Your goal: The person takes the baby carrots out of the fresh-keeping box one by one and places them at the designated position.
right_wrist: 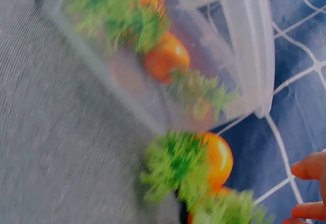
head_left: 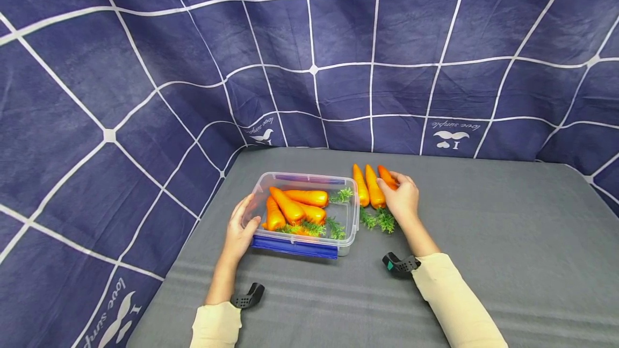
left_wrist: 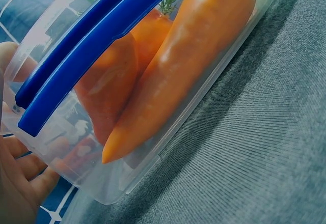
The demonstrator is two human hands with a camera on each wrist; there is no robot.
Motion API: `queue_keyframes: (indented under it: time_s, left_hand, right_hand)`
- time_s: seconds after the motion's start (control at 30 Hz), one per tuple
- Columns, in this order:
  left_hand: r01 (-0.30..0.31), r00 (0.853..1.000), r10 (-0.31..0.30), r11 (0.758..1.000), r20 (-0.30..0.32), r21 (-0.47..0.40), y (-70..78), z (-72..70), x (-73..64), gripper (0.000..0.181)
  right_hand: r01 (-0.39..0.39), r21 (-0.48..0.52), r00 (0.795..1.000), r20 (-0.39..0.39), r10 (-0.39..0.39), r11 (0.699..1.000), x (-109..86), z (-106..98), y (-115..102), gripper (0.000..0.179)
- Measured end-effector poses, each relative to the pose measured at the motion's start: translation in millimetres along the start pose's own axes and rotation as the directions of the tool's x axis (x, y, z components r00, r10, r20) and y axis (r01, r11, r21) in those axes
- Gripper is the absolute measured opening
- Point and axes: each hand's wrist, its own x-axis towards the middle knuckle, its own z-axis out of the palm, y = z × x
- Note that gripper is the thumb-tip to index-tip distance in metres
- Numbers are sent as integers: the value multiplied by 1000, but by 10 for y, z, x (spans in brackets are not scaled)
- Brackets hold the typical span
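Note:
My left hand (head_left: 239,232) grips the left end of a clear plastic container (head_left: 300,175) with blue side clips, thumb at its near corner. Inside lie several orange carrots (head_left: 292,205) with feathery green tops, piled toward the left; the left wrist view shows one carrot (left_wrist: 178,71) through the near wall. Right of the container, two carrots (head_left: 372,187) lie side by side, tips pointing away. Beside them my right hand (head_left: 403,195) holds a third carrot (head_left: 384,172) between thumb and fingers; its top is hidden by the hand. In the blurred right wrist view only fingertips (right_wrist: 308,168) show.
A grey cloth (head_left: 483,246) covers the table. Blue cloth with white lines (head_left: 411,90) hangs behind and at the left. Each wrist carries a black strap device (head_left: 249,295). The container's right wall stands close against the nearest loose carrot.

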Motion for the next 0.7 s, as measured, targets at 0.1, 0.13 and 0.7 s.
queue_keyframes:
  time_s: [0.1, 0.13, 0.7]
  left_hand:
    - [-8, 1000, 8, 1000, -1, -10, 61, 6, 0, 55]
    - [-10, 1000, 9, 1000, -2, -16, 66, 7, -1, 54]
    - [-16, 1000, 16, 999, 8, -37, -46, -5, -4, 55]
  right_hand:
    - [19, 11, 1000, 13, -19, 1000, -17, 5, -111, 44]
    - [26, 16, 999, 18, -27, 1000, -24, 8, -146, 44]
    - [89, 130, 979, 169, -110, 988, -204, 144, -669, 47]
